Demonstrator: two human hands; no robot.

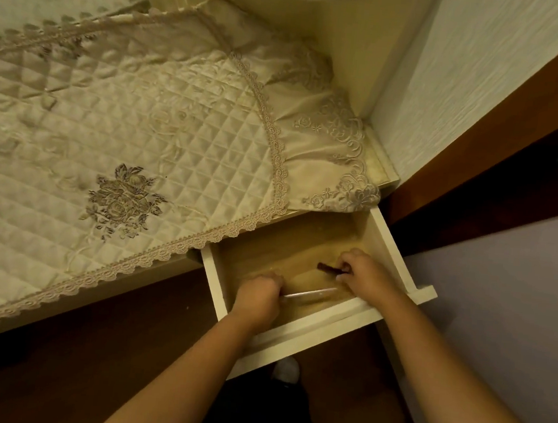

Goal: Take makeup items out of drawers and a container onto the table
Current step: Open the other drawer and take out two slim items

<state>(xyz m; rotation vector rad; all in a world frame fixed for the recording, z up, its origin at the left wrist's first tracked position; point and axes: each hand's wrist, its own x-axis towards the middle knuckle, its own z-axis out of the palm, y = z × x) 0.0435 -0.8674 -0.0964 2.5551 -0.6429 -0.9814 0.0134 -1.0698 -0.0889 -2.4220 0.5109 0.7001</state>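
Quilted cloth (110, 122) covers the table (380, 173), with no makeup on it yet. Inside the open drawer (315, 325) at its right front corner, the left hand (258, 297) closes its grip on a pale stick (311, 292) and the right hand (365, 274) on a dark pencil (328, 268); both must go up.

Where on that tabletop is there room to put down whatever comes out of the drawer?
Nearly all the quilted cloth on the table lies bare, from its lace edge above the drawer back to the wall. The crowded spot is the drawer itself: the left hand and right hand each close on a slim item there.
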